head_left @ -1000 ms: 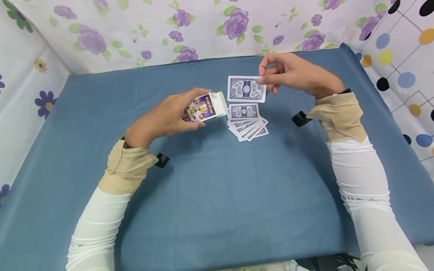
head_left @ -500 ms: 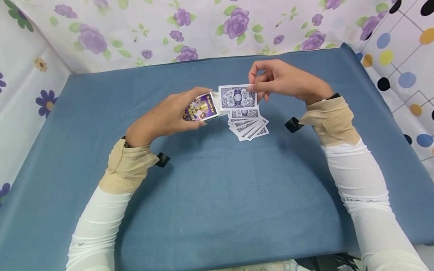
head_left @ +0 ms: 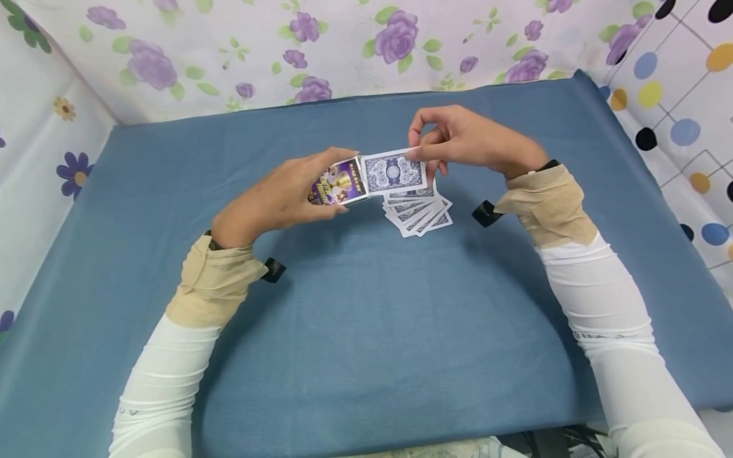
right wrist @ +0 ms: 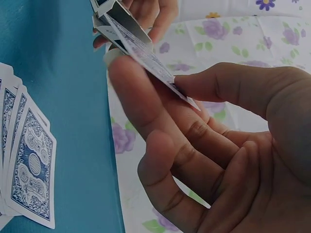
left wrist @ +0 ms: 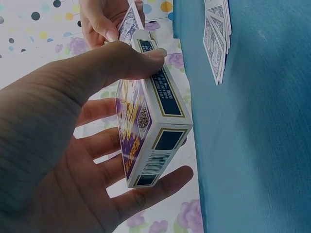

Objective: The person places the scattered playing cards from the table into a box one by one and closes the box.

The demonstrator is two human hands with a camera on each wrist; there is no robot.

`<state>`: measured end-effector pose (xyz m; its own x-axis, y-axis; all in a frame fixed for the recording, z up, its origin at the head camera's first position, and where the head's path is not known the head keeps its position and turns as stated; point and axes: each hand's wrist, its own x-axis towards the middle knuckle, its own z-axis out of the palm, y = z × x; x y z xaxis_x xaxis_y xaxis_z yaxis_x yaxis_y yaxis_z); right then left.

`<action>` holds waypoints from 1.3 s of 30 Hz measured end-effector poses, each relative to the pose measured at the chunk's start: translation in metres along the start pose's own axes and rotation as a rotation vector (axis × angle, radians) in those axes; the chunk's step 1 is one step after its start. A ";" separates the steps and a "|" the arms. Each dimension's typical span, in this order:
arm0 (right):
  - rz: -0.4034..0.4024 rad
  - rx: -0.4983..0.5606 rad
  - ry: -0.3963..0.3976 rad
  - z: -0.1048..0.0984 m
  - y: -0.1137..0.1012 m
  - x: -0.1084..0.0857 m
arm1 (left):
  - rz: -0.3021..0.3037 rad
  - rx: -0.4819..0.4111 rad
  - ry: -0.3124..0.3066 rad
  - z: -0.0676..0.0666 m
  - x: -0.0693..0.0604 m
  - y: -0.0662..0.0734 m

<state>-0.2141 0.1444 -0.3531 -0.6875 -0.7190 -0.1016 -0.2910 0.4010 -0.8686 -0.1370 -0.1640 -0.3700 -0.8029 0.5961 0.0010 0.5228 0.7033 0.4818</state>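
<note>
My left hand [head_left: 280,194] grips a purple and white card box [head_left: 339,182] above the table, thumb along one narrow side and fingers on the other. The box's open end faces right. Between thumb and fingers my right hand [head_left: 472,143] pinches a blue-backed playing card [head_left: 394,172] by its right end. In the right wrist view the card [right wrist: 141,51] slants into the mouth of the box [right wrist: 124,24]; how deep it reaches is hidden. Just below, a fanned pile of playing cards [head_left: 418,213] lies face down on the table, its top partly covered by the held card.
Blue cloth covers the table [head_left: 366,331]. Behind it hangs a flowered curtain [head_left: 229,57], and a dotted sheet [head_left: 681,114] stands at the right. Dark cables [head_left: 581,439] show beyond the front edge. A small black camera [head_left: 487,214] juts from the right wrist.
My right hand has moved left and slightly down with the card, bringing it from above the fanned pile to the box's open end. The left hand and box have stayed put.
</note>
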 end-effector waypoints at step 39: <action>0.060 -0.029 -0.041 0.038 0.004 0.020 | 0.059 -0.033 -0.008 0.007 0.001 0.008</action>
<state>-0.2041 0.1102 -0.3768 -0.6768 -0.7154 -0.1734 -0.2694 0.4600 -0.8461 -0.1314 -0.1553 -0.3722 -0.7688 0.6390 0.0236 0.5591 0.6538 0.5098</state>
